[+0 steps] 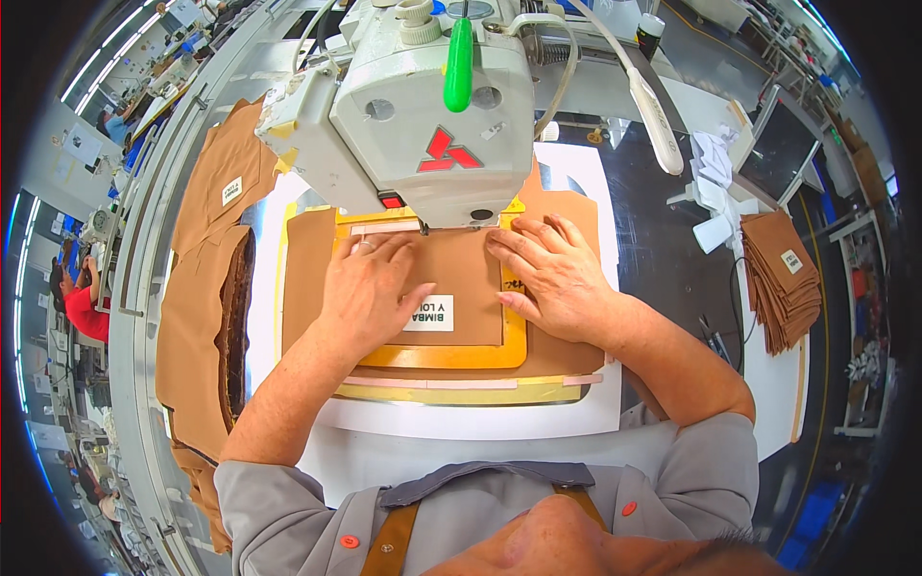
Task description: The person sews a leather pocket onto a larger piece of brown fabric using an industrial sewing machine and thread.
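A brown fabric panel (451,264) with a white printed label (428,314) lies under the head of a large white sewing machine (432,115). A yellow frame (442,357) surrounds the middle of the panel. My left hand (370,288) rests flat on the fabric left of the label, fingers stretched toward the machine and thumb near the label's edge. On the right, my right hand (549,274) lies with spread fingers over the frame's right side and the fabric. The needle area is partly hidden beneath the machine head.
Brown fabric pieces (197,326) are heaped along the left side. A stack of brown labelled panels (780,278) sits on the white table at right, with crumpled white material (713,158) behind it. A green-handled tool (459,67) hangs before the machine. A person in red (84,302) is far left.
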`<state>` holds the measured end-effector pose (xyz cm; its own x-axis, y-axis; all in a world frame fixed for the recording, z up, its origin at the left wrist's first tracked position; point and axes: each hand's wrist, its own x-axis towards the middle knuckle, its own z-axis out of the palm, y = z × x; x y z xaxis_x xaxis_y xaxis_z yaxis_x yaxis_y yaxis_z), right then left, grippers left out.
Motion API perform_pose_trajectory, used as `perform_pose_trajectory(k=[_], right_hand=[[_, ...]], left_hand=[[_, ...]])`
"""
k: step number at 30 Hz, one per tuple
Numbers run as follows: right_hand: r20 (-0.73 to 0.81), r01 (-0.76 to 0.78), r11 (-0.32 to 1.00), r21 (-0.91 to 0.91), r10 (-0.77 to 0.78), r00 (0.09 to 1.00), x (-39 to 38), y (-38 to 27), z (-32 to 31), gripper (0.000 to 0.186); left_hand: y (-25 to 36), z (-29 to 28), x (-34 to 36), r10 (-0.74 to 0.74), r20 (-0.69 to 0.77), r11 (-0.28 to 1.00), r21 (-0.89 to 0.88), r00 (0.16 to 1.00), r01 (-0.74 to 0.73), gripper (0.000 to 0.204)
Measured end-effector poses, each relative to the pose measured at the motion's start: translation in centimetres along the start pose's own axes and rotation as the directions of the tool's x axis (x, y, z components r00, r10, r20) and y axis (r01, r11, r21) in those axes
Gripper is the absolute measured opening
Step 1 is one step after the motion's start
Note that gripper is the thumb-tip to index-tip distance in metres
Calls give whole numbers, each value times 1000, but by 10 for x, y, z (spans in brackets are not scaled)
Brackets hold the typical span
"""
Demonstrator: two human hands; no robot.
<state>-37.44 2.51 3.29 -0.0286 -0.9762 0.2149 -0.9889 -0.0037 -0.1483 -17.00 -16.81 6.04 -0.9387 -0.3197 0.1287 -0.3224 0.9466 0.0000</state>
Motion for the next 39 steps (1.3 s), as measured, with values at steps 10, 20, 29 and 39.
perform_pose_trajectory(k=[10, 20, 29, 39], right_hand=[[-75, 160, 985, 66, -155, 985, -3, 5, 7, 53], [-193, 336, 933, 129, -308, 932, -7, -1, 3, 40], [-157, 431, 880, 197, -406, 900, -9, -9, 5, 42], [-95, 434, 876, 210, -423, 901, -11, -24, -6, 45]], left_hand=[[6, 27, 23, 252, -58, 885, -390, 966, -254, 59], [11, 42, 20, 262, -87, 865, -421, 961, -273, 62], [11, 38, 19, 299, -101, 846, -433, 949, -313, 62], [7, 37, 22, 326, -71, 850, -416, 943, -324, 67]])
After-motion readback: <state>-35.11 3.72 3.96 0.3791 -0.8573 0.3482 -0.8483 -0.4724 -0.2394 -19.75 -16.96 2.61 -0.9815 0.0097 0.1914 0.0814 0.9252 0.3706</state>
